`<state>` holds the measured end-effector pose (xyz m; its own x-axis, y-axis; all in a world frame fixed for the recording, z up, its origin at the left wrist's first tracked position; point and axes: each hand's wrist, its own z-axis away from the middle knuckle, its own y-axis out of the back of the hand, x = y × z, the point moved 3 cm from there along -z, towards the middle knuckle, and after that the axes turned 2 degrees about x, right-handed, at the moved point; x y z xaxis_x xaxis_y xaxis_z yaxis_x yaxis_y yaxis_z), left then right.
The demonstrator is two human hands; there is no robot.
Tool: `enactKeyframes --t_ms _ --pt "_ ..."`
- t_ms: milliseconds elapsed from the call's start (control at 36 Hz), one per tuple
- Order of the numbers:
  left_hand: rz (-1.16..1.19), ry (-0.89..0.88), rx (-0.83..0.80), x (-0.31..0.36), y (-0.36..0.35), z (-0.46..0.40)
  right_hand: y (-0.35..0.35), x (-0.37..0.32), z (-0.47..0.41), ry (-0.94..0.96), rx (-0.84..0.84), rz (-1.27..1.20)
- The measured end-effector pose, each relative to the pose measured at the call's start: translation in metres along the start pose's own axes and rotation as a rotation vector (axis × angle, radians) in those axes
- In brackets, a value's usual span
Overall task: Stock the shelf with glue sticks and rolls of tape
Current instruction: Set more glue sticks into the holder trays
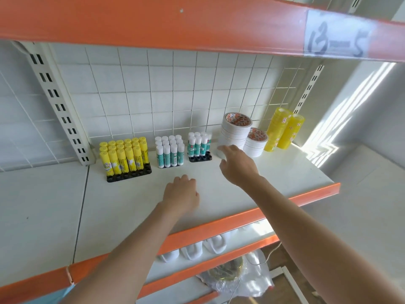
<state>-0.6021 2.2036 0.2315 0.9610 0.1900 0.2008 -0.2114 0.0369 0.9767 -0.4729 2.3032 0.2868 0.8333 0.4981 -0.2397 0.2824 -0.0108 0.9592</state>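
The shelf [252, 189] is a flat white board w/ an orange front lip; stock sits at the back against the wire grid [153, 88], prob. so the front stays free for working and nothing tips off the edge.

Glue sticks stand upright in black socketed trays, which keep the thin tubes from toppling: yellow glue sticks [123, 156] at left, then 2 groups of white-and-teal glue sticks [169, 151] and [198, 144]. The front sockets of the right-hand tray [200, 158] are empty, so it looks only part filled. Tubes are smooth plastic cylinders w/ rounded caps.

Tape lies flat and stacked, since rolls would wander on their edge: a tall stack of white tape rolls [235, 132], a shorter stack [256, 143] just beside it, both w/ orange-printed cores. 2 sleeves of glossy yellow tape [285, 132] lean back toward the grid.

Right hand [237, 165] reaches to the foot of the tall stack, fingers curled round something small and white [220, 151]; blur hides whether it is a roll or a cap, so I can't tell exactly what it grips. My guess: it is being set down beside the stack.

Left hand [182, 191] rests knuckles-up on the bare shelf, fingers loosely curled, holding nothing visible, likely bracing.
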Motion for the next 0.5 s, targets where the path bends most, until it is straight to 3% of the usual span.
enactKeyframes --t_ms 194,500 --pt "0.045 -0.087 0.06 0.058 0.055 0.017 0.05 0.013 0.045 0.074 0.128 -0.027" --pt "0.063 -0.296 0.405 0.179 0.191 0.082 0.178 0.057 0.113 0.197 0.546 -0.05"
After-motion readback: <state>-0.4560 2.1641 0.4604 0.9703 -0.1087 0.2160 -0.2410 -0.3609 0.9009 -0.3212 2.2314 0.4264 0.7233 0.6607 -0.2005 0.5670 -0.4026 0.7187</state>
